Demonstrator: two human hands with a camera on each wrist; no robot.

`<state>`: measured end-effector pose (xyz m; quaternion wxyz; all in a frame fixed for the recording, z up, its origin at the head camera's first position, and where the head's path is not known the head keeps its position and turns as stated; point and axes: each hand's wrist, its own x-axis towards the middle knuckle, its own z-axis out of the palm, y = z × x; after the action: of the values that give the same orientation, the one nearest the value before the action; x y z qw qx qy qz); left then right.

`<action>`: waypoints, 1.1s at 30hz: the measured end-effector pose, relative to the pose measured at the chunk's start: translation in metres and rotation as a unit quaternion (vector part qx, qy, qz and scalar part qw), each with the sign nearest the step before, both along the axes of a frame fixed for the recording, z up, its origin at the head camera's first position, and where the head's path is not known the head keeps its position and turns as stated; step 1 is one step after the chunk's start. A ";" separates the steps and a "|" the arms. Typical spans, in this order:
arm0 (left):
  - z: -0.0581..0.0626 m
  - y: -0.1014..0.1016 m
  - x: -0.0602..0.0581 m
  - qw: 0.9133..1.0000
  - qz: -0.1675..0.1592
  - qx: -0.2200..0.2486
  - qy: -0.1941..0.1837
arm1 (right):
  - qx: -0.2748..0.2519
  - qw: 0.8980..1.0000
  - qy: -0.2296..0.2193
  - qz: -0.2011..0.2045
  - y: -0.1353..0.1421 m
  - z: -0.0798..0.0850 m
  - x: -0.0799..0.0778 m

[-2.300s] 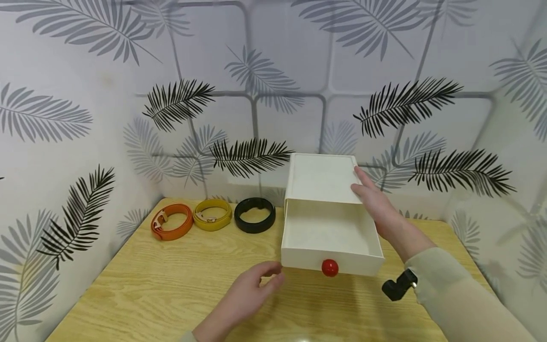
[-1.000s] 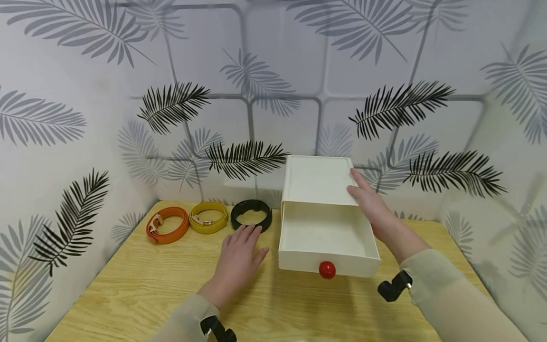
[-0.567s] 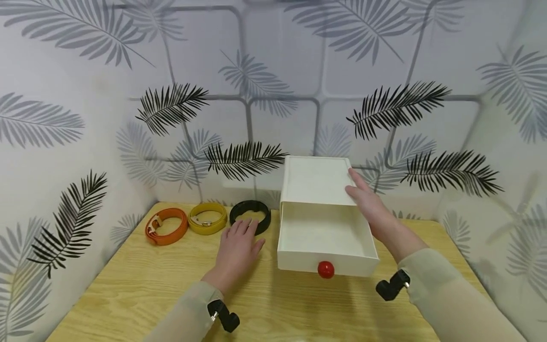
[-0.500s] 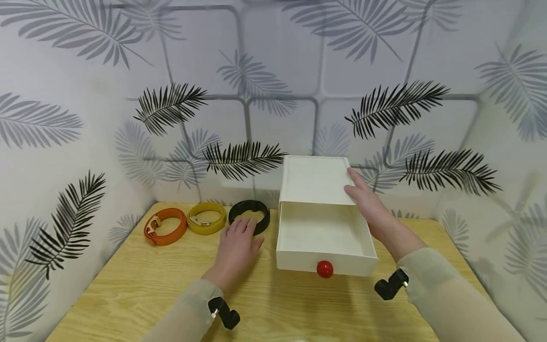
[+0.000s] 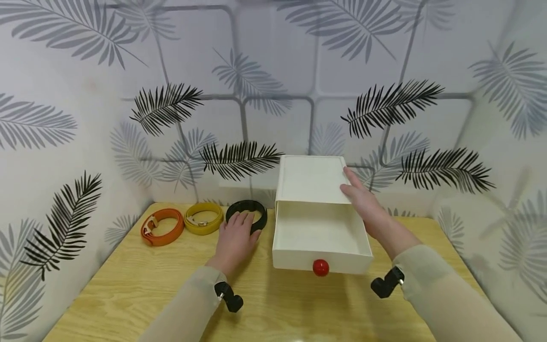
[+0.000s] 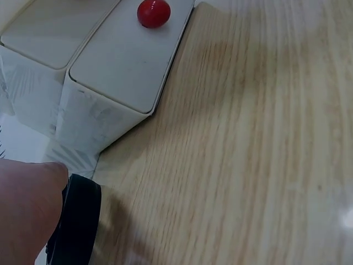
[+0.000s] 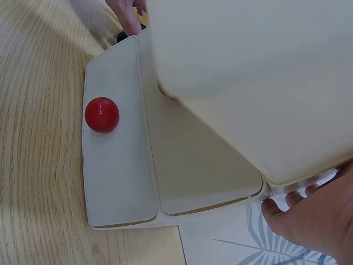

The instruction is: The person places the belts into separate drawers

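In the head view a white drawer cabinet [image 5: 314, 178] stands on the table, its top drawer [image 5: 322, 261] pulled out and bare inside. A red knob [image 5: 321, 267] sits on that drawer's front. My left hand [image 5: 235, 240] is at a coiled black belt [image 5: 258, 221], fingers over its near rim and thumb at its outer right side, pinching it. In the left wrist view the black belt [image 6: 74, 221] stands beside the thumb. My right hand [image 5: 369, 209] rests on the cabinet's right side with its fingers extended; the right wrist view shows its fingertips [image 7: 270, 208] against the side wall.
A coiled yellow belt [image 5: 204, 229] and a coiled orange belt [image 5: 171, 236] lie left of the black one on the wooden table [image 5: 141, 285]. Lower drawers [image 7: 118, 176] sit beneath the pulled-out one. A leaf-patterned wall [image 5: 273, 123] stands behind.
My left hand has moved from beside the drawer's front left corner to the black belt, its fingers reaching over the rim. My right hand stays on the cabinet. The view has shifted slightly.
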<state>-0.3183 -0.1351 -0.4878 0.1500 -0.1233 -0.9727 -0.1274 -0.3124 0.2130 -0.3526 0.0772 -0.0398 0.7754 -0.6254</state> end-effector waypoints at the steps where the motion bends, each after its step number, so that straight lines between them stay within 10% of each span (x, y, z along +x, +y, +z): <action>1: -0.001 0.000 -0.001 1.000 0.001 0.000 -0.002 | 0.000 1.000 0.000 0.000 0.000 0.000 0.000; 33: -0.019 -0.006 -0.011 1.000 -0.011 0.005 0.011 | -0.003 1.000 0.005 0.002 0.001 -0.002 0.000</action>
<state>-0.3291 -0.1410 -0.5071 0.1596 -0.1342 -0.9690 -0.1324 -0.3119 0.2144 -0.3547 0.0746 -0.0451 0.7738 -0.6274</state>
